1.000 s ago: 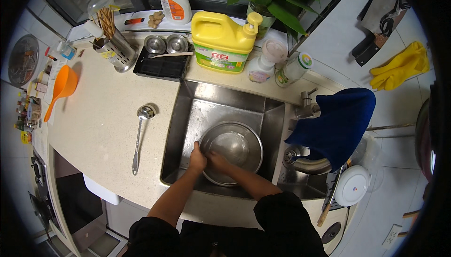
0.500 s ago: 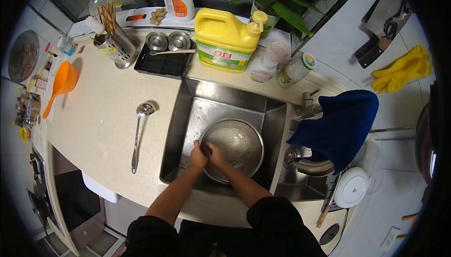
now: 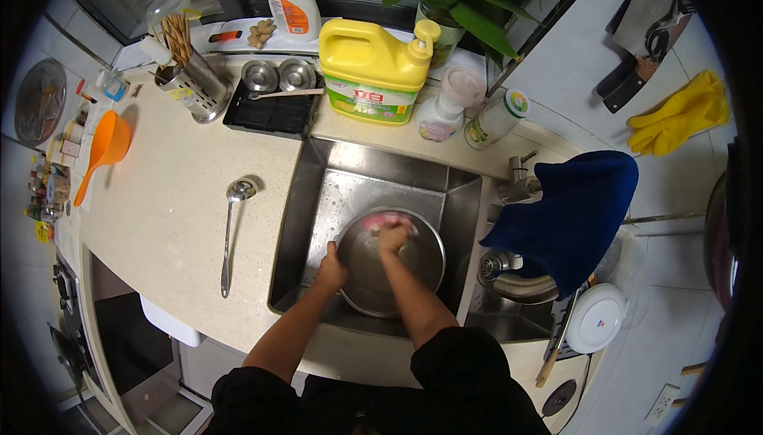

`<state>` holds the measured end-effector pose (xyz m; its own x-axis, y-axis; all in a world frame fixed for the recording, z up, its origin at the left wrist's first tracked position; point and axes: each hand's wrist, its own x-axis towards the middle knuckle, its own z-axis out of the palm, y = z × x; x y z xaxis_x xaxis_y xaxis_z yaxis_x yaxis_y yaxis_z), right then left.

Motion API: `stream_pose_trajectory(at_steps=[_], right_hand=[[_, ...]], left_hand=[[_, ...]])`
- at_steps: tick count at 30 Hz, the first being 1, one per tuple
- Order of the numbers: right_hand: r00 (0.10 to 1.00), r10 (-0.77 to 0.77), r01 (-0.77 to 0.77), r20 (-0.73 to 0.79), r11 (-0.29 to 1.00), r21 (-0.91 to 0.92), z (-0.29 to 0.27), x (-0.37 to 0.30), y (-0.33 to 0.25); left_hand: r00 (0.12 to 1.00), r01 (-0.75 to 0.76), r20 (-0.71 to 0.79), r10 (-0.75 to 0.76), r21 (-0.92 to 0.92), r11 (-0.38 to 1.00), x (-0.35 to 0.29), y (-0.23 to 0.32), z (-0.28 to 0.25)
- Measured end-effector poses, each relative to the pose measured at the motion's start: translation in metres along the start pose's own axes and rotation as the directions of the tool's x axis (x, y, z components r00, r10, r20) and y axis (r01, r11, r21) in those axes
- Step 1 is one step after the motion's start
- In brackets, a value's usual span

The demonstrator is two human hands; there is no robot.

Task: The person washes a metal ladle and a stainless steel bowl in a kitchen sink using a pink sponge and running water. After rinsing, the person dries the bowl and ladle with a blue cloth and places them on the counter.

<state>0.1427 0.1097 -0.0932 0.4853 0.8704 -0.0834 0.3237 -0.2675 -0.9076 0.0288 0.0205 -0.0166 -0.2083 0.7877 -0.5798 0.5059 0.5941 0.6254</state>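
Note:
A round metal bowl [image 3: 362,284] stands in the large sink basin [image 3: 338,189], with what looks like some water in it. My left hand [image 3: 329,270] is closed on the bowl's left rim, the thumb pointing up along the edge. Inside the bowl, near its far wall, my right hand [image 3: 395,236] presses down on a soft pink cloth-like thing [image 3: 385,220]. Motion blurs that pink thing, so its exact kind is unclear. The fingers of my right hand are curled over it and partly hidden.
A ladle [image 3: 229,236] lies on the left counter, beyond it an orange scoop [image 3: 109,139]. Behind the sink stand a yellow jug [image 3: 373,69], a spray bottle [image 3: 439,113] and a black tray [image 3: 266,115]. To the right, a blue cloth [image 3: 568,212] hangs over the faucet [image 3: 518,185].
My right hand has moved from beside my left hand at the bowl's left rim to the far inner wall. The pink thing now shows under it. My left hand stays at the rim.

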Motion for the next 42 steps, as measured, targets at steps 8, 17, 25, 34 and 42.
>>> stream_pose_trajectory(at_steps=[8, 17, 25, 34, 42], right_hand=[[0.506, -0.082, 0.075, 0.859, 0.996, 0.051, -0.051, -0.07, -0.002], [0.163, 0.24, 0.987, 0.957, -0.035, -0.159, -0.128, 0.021, -0.039], [0.255, -0.312, 0.75, 0.915, -0.533, -0.391, -0.086, 0.048, 0.023], [0.301, -0.148, 0.76, 0.942, 0.634, -0.143, -0.064, -0.053, 0.04], [0.91, 0.059, 0.173, 0.41, 0.844, -0.507, -0.076, -0.014, 0.022]], left_hand=[[0.998, 0.04, -0.054, -0.043, -0.042, 0.998, -0.003, 0.003, 0.0], [0.997, 0.08, 0.015, -0.081, 0.057, 0.995, -0.005, 0.021, -0.01], [0.997, -0.049, -0.061, 0.054, 0.086, 0.995, -0.002, 0.002, 0.004], [0.996, -0.052, -0.064, 0.056, 0.071, 0.996, 0.0, 0.002, 0.006], [0.994, -0.089, -0.045, 0.098, 0.161, 0.983, -0.003, 0.001, 0.004]])
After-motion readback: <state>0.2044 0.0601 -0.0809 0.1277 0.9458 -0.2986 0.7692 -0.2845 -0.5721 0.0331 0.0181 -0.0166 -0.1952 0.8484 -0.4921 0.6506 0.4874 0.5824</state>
